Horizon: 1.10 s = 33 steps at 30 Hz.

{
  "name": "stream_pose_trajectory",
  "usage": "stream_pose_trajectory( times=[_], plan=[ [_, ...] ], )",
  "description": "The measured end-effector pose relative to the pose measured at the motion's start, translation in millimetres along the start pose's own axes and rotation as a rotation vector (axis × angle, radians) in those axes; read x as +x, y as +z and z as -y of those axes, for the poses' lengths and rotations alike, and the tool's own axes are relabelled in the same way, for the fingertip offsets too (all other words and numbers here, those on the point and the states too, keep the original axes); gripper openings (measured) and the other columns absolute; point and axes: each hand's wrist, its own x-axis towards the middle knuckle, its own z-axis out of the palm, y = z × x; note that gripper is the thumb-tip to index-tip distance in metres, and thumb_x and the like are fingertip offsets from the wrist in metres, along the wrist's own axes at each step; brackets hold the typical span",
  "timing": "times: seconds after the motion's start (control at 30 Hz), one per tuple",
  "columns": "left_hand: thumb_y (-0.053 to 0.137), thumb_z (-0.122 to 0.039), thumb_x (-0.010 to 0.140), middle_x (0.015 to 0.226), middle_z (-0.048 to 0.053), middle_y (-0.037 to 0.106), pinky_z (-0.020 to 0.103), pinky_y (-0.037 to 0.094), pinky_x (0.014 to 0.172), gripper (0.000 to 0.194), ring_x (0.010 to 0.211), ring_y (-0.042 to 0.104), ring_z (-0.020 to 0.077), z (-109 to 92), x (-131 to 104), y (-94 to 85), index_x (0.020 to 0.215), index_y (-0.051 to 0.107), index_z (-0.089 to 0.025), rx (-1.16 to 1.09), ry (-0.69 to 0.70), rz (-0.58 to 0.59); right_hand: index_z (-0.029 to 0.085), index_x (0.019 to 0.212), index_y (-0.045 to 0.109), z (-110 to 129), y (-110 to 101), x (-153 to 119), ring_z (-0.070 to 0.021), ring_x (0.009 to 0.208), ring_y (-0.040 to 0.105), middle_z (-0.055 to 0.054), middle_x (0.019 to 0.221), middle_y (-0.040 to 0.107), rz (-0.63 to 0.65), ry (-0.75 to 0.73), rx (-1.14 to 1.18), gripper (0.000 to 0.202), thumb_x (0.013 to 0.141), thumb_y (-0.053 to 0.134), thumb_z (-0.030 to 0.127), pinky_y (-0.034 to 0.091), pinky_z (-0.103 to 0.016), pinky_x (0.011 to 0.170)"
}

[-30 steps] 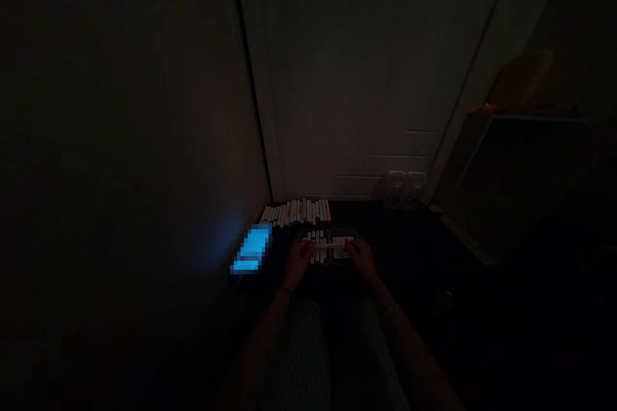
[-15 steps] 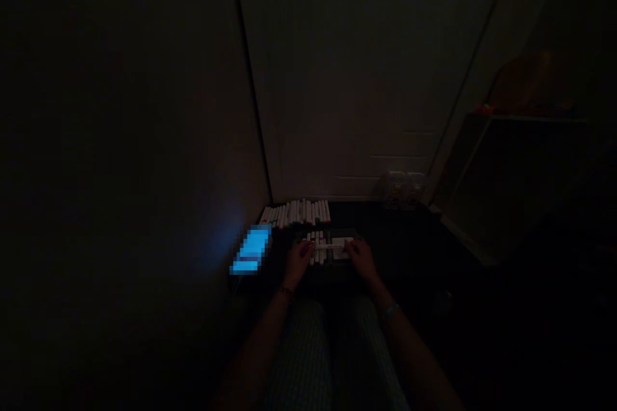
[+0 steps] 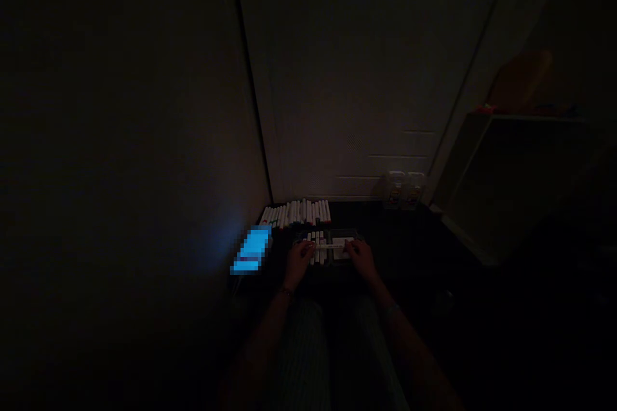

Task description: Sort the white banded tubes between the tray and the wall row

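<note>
A white marker (image 3: 330,246) lies level between my hands, one end at each. My left hand (image 3: 299,259) closes its fingers on the left end, and my right hand (image 3: 361,258) pinches the right end. Under the marker is an opened clear plastic case (image 3: 351,233). Its left half holds several white markers (image 3: 317,257) side by side, and in the right half lies a pale card or paper (image 3: 339,255). The light is very dim, so fingertip details are hard to make out.
Behind the case, a row of several white markers (image 3: 295,212) lies on the dark table (image 3: 414,244). A glowing, blurred screen (image 3: 251,250) is at the left by the wall. Two clear containers (image 3: 403,191) stand at the back right. A cabinet (image 3: 520,167) is farther right.
Almost nothing has moved; both hands keep hold of the marker in the same place. The picture is slightly sharper now.
</note>
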Motion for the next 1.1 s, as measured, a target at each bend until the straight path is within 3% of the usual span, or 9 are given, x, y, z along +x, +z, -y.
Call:
stream_pose_trajectory(
  times=[0.9,1.1],
  plan=[
    [0.047,-0.041,0.074,0.079,0.003,0.063,0.026,0.044,0.068,0.029,0.073,0.058,0.0153,-8,-1,0.4,0.082,0.061,-0.017,0.037,0.027,-0.021,0.020,0.066,0.063,-5,1,1,-0.0133,0.072,0.054,-0.002,0.070,0.063,-0.014,-0.005,-0.035,0.038,0.083,0.037,0.041,0.036,-0.023,0.071],
    [0.046,-0.041,0.075,0.076,0.002,0.062,0.025,0.044,0.067,0.029,0.071,0.057,0.0146,-11,-1,-2.0,0.082,0.060,-0.017,0.045,0.029,0.025,0.021,0.066,0.064,-5,3,1,-0.0136,0.073,0.054,-0.002,0.071,0.063,-0.021,0.007,-0.041,0.039,0.083,0.036,0.043,0.036,-0.023,0.071]
  ],
)
